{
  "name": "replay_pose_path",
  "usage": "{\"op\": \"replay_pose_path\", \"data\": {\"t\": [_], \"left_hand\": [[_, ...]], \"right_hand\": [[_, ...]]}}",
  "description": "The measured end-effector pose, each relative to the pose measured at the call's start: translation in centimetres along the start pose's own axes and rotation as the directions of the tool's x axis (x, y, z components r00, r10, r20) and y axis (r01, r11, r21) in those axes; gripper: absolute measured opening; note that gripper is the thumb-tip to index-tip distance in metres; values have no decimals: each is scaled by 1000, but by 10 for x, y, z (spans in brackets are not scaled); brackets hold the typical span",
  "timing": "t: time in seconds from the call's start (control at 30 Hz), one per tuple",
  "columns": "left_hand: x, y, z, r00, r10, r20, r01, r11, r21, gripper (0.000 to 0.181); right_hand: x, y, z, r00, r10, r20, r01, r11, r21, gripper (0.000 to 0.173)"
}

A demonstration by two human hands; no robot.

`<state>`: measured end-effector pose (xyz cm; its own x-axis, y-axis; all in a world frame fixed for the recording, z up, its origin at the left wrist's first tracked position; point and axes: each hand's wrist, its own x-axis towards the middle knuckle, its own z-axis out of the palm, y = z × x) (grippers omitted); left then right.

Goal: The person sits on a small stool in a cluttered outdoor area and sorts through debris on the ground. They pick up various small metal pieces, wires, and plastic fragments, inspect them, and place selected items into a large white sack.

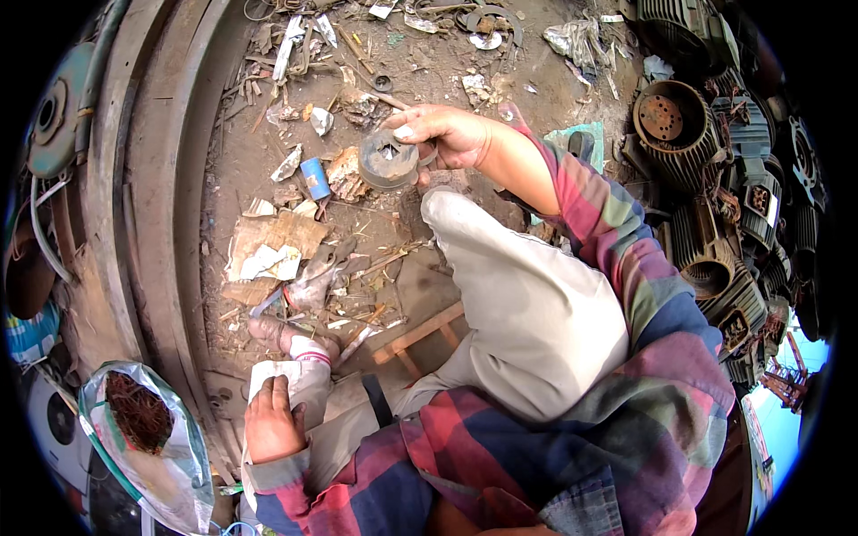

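Observation:
My right hand [449, 137] reaches out past my bent knee and grips a round grey cup-shaped part [387, 161] by its side, thumb on top. A thin ring or strap shows beside the part, against the fingers. My left hand [273, 419] rests palm down on my trouser leg near the other knee, with nothing seen in it. On the dirt just beyond the held part are a rusty, crumbly lump [347, 175] and a small blue cylinder [315, 178]. Closer to my foot lies a torn piece of cardboard [278, 238] with white paper scraps on it.
Long metal beams [181, 167] run along the left side. An open sack [201, 462] with reddish-brown wire-like strands stands at lower left. Old electric motor housings [677, 127] are piled at right. Scraps and a wooden frame [419, 335] lie on the ground.

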<state>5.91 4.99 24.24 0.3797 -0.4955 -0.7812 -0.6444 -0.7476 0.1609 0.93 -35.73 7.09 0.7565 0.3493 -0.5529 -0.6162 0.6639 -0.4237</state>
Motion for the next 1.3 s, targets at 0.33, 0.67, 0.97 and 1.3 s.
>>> {"op": "replay_pose_path", "data": {"t": [0.33, 0.67, 0.97, 1.3], "left_hand": [[4, 4, -2, 1000, -10, 18, 10, 1000, 1, 49], [22, 38, -39, 787, -77, -612, -120, 954, -276, 74], [43, 40, -31, 776, -96, -623, -156, 929, -337, 58], [57, 42, -12, 876, -223, -428, -111, 770, -629, 50]], "right_hand": [[14, 1, 27, 974, 137, 183, -56, 918, -393, 35], [63, 40, 135, 943, 243, 226, -192, 955, -226, 28], [61, 64, 161, 883, 281, 376, -184, 944, -274, 32], [58, 82, 146, 797, 461, 391, -442, 885, -143, 36]]}}
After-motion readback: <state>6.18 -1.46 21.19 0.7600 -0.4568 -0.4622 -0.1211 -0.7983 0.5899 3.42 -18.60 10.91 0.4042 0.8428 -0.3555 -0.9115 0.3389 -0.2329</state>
